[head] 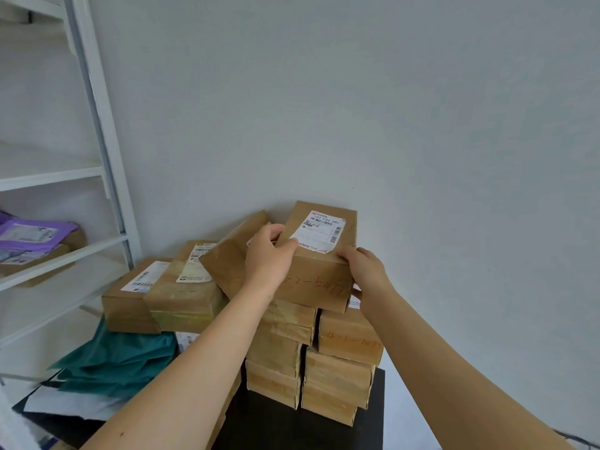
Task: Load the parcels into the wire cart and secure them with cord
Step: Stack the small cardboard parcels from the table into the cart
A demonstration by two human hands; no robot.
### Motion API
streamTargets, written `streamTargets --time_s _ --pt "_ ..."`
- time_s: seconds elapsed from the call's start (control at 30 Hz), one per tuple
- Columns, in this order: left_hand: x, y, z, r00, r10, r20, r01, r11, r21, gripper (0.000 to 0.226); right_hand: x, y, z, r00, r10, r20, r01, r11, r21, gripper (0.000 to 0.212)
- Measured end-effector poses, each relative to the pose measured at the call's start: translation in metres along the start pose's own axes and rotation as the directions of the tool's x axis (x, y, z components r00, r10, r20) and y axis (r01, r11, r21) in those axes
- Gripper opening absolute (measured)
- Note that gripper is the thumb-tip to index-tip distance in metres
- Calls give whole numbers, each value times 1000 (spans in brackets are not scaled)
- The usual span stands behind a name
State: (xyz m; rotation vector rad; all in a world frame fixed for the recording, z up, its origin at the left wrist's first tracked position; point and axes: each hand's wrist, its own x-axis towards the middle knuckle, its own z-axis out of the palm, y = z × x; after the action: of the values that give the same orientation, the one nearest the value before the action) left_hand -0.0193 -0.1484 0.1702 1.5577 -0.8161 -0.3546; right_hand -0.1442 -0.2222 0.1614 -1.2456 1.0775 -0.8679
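At the far left stood a white shelving unit [97,177] with a purple mailer [29,235] lying on one shelf. Below and beside it, teal bags [120,362] were heaped under two brown boxes [156,297] that sat side by side, each bearing a white label. A tilted box [224,264] leaned just right of these. The left hand [268,254] gripped the left edge of the top parcel [318,274], fingers curled over its upper face beside the shipping label. The parcel sat on top of a stack of brown parcels [328,371] against the pale wall, with red handwriting on its near side. The right hand [363,271] held its near right corner, fingers on top and thumb low on the side. The stack rested on a black surface [292,423].
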Motion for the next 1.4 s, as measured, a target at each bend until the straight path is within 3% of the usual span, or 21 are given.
streamTargets --time_s 0.43,0.63,0.8,0.93,1.03,1.4 --pt "-40 14 -6 998 49 26 -42 974 -222 32 -53 2 -22 994 -93 -65 100 988 119 59" --pt "-61 13 2 989 -38 146 71 970 -233 60 -87 10 -46 985 -136 -105 151 978 145 62" --pt "-90 10 19 956 16 295 70 958 -279 32 -108 28 -74 972 -144 -187 159 985 71 59" --pt "-112 4 42 945 20 325 79 954 -288 38 -130 42 -99 956 -139 -257 150 988 25 33" --pt "-133 3 61 926 15 378 98 955 -278 42 -145 50 -123 944 -129 -303 143 989 24 25" --pt "-231 19 156 854 30 519 102 969 -224 47 -188 86 -259 910 -55 -411 86 995 57 40"
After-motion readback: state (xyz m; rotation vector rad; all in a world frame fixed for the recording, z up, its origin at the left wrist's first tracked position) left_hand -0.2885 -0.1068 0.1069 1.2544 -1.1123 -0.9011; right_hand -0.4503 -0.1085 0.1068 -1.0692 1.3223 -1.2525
